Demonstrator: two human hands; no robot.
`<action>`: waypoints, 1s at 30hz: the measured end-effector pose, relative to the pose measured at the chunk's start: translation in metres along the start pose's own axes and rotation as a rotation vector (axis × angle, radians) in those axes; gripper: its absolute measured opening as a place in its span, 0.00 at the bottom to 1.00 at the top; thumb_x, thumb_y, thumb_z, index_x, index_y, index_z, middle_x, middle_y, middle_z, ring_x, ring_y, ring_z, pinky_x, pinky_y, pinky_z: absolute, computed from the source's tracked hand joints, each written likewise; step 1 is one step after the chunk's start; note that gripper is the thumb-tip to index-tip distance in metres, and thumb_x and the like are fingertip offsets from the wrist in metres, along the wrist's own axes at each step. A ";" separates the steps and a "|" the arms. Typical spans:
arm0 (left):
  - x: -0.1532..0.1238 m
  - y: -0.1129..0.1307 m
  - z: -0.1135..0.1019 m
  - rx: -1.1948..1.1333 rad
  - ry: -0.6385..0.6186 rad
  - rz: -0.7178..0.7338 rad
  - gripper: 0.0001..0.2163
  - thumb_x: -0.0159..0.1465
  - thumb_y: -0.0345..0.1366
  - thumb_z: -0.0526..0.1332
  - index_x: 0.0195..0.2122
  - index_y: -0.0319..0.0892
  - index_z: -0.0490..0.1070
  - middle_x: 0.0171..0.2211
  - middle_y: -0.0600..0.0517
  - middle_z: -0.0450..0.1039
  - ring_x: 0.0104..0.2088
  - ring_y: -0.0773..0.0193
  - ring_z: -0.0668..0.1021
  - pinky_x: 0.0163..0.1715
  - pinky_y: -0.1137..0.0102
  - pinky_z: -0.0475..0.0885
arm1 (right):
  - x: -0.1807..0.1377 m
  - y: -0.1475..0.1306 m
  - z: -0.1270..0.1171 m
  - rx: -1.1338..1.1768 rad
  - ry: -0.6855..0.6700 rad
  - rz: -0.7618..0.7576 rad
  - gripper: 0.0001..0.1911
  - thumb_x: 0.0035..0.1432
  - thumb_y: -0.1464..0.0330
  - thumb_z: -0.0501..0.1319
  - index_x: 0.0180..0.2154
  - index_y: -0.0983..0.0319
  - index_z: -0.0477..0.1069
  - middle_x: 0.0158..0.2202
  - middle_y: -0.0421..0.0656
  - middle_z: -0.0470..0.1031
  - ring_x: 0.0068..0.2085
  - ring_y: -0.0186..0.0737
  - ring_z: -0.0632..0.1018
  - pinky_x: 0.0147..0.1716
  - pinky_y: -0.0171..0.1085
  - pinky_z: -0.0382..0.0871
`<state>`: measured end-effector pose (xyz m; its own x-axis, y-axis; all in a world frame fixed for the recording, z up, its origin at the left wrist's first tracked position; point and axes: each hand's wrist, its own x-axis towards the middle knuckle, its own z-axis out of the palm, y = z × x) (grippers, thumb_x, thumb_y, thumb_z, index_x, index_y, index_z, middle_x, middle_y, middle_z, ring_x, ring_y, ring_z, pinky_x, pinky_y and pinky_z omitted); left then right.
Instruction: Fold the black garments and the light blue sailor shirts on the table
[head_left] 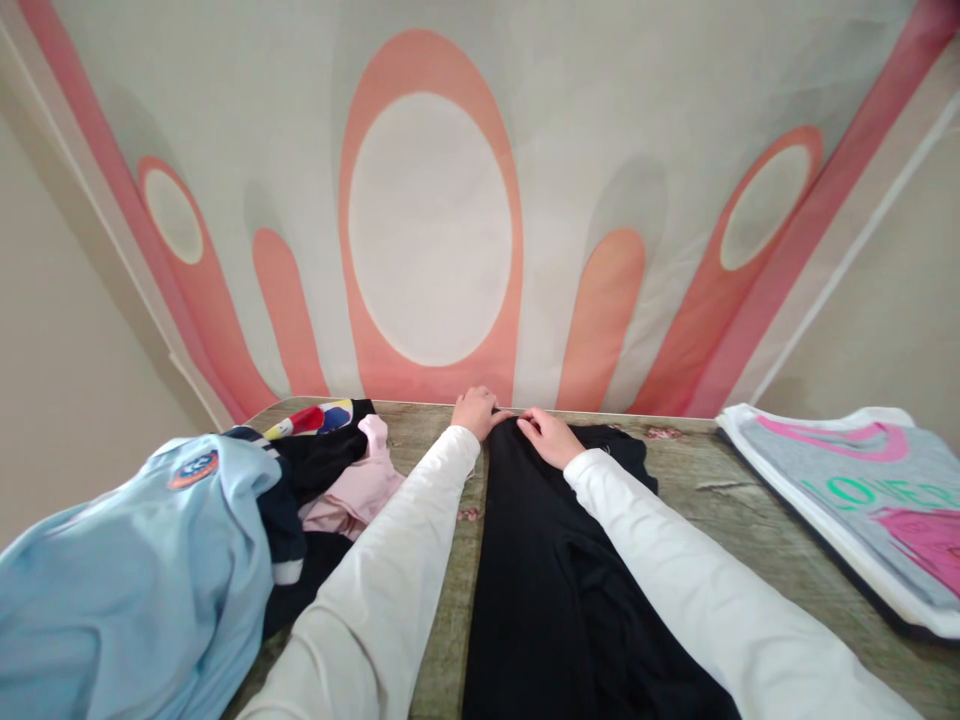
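Left hand [477,412] and right hand [550,436] both touch the far end of a black garment [532,590] at twelve o'clock, fingers bent; I can't tell whether either pinches the cloth. Toward ten, a light-blue shirt [180,560] lies crumpled beside dark clothes [322,465] and a pink garment [364,490]. Over the wooden table [705,475] at two, a grey shirt [840,470] tops a folded stack [780,497].

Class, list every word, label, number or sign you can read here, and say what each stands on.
"LOVE", in green on the grey shirt; anything after it is unclear at the picture's edge.
Badge on the light blue garment: too blurred to read.
Small mark on the black garment: too small to read.
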<state>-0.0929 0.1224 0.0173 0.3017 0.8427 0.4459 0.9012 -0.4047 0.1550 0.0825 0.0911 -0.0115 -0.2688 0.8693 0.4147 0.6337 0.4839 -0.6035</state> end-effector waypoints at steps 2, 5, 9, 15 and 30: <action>-0.001 0.000 0.000 -0.110 -0.057 -0.119 0.15 0.56 0.48 0.58 0.28 0.40 0.68 0.37 0.47 0.68 0.45 0.57 0.68 0.45 0.64 0.61 | 0.000 0.000 -0.001 -0.019 -0.013 0.010 0.12 0.57 0.61 0.50 0.38 0.60 0.66 0.30 0.43 0.73 0.31 0.37 0.73 0.34 0.37 0.63; 0.000 -0.002 -0.001 -0.320 -0.172 -0.346 0.12 0.54 0.44 0.62 0.32 0.40 0.68 0.37 0.47 0.70 0.43 0.59 0.71 0.45 0.66 0.63 | 0.000 0.004 -0.001 0.022 -0.037 0.005 0.11 0.55 0.64 0.53 0.40 0.59 0.66 0.34 0.43 0.73 0.35 0.38 0.73 0.37 0.37 0.64; 0.001 -0.006 -0.006 -0.459 -0.342 -0.511 0.16 0.60 0.45 0.53 0.28 0.35 0.69 0.26 0.45 0.73 0.29 0.61 0.76 0.30 0.69 0.70 | 0.002 0.012 0.002 0.091 -0.050 -0.016 0.13 0.52 0.69 0.55 0.42 0.60 0.65 0.37 0.43 0.72 0.39 0.38 0.73 0.39 0.39 0.65; -0.005 0.000 -0.016 -0.656 -0.539 -0.533 0.11 0.56 0.40 0.61 0.28 0.34 0.71 0.24 0.47 0.75 0.24 0.65 0.77 0.25 0.73 0.72 | 0.003 0.015 0.006 0.101 0.012 -0.016 0.12 0.53 0.71 0.54 0.42 0.59 0.65 0.36 0.42 0.72 0.38 0.38 0.73 0.40 0.40 0.65; -0.015 0.015 0.001 -0.195 -0.169 -0.358 0.08 0.61 0.37 0.54 0.38 0.40 0.67 0.37 0.43 0.72 0.43 0.55 0.73 0.43 0.65 0.65 | -0.003 -0.003 -0.007 -0.262 -0.003 0.066 0.12 0.57 0.64 0.52 0.43 0.59 0.64 0.34 0.45 0.74 0.34 0.41 0.73 0.33 0.36 0.61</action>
<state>-0.0837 0.1034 0.0123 0.0422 0.9817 0.1856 0.8876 -0.1222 0.4442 0.0864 0.0862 -0.0059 -0.2227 0.8988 0.3777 0.8161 0.3838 -0.4320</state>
